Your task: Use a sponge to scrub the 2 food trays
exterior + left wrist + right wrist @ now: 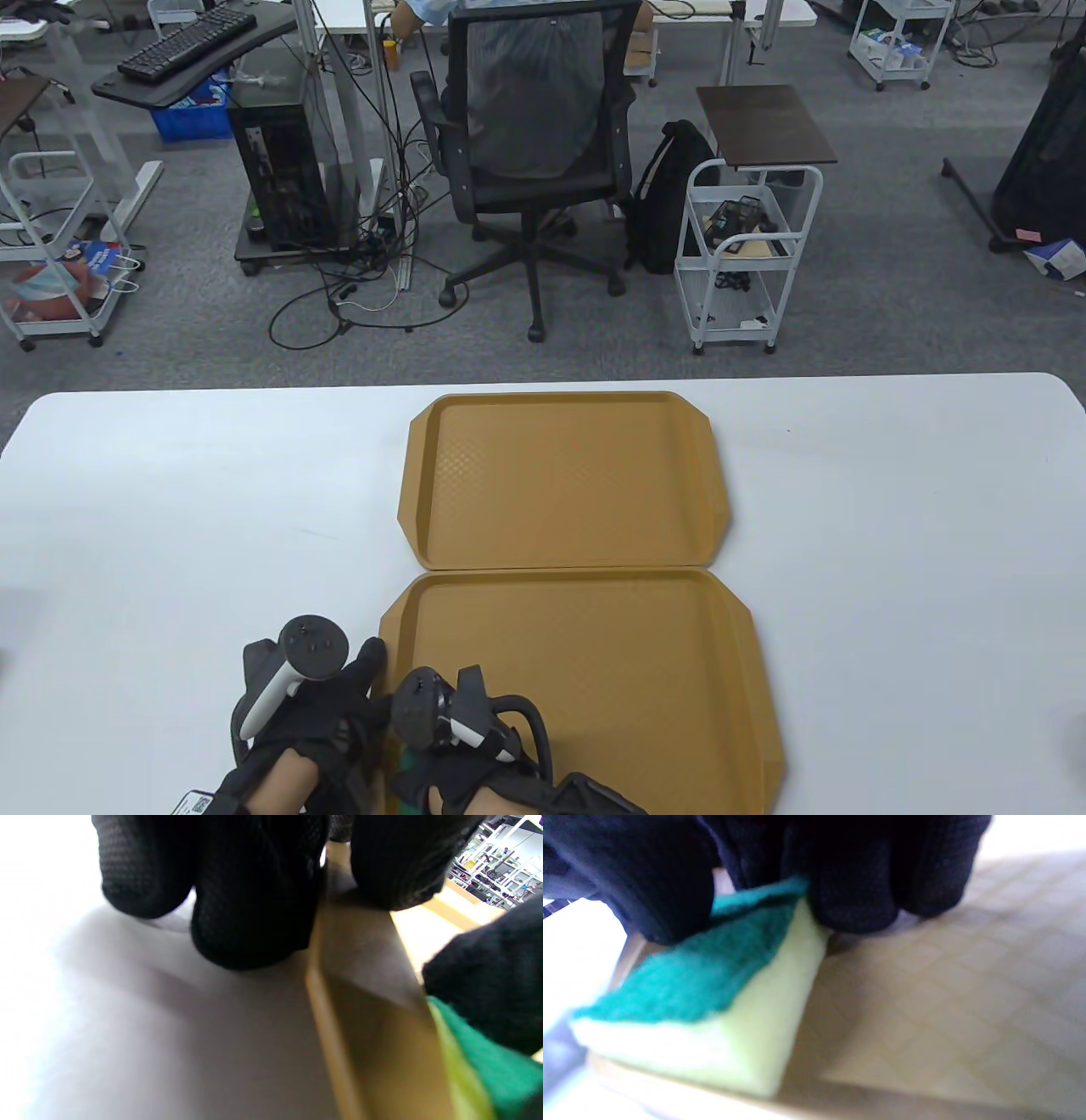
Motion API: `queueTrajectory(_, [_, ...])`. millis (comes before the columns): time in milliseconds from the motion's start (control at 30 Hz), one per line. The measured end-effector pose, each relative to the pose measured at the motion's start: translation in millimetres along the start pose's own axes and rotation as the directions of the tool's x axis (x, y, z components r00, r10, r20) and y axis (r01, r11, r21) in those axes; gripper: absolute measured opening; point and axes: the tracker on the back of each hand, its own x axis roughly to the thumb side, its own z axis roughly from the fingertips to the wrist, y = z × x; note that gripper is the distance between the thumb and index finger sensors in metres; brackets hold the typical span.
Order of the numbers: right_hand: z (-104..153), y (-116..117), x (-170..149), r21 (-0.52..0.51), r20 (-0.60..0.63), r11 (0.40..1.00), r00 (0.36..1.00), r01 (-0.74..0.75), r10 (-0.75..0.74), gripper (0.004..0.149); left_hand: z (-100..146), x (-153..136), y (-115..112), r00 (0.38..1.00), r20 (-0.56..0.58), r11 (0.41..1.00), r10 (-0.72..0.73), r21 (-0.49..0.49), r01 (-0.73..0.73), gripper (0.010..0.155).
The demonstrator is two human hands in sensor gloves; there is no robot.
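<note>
Two tan food trays lie end to end in the table view, the far tray (564, 480) bare and the near tray (611, 679) under my hands at its left side. My right hand (428, 743) pinches a green-topped yellow sponge (712, 1005) and holds it on the near tray's textured floor (946, 1005), close to the left rim. My left hand (356, 683) lies beside it. Its fingertips (250, 908) press the white table just outside the tray rim (324, 1014), and one finger reaches onto the rim. The sponge (488, 1065) shows at that view's right edge.
The white table (170, 526) stretches wide to the left and right of the trays. Beyond its far edge stand an office chair (534, 144), a white cart (747, 255) and a computer tower (284, 178) on grey carpet.
</note>
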Motion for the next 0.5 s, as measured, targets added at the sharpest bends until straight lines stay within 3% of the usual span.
queueTrajectory(233, [15, -8, -28, -0.006, -0.028, 1.0, 0.999, -0.027, 0.026, 0.063, 0, 0, 0, 1.0, 0.001, 1.0, -0.008, -0.001, 0.008, 0.076])
queueTrajectory(500, [40, -19, -86, -0.031, -0.089, 1.0, 0.996, -0.006, 0.003, 0.063, 1, 1, -1, 1.0, -0.005, 1.0, -0.005, 0.004, 0.005, 0.075])
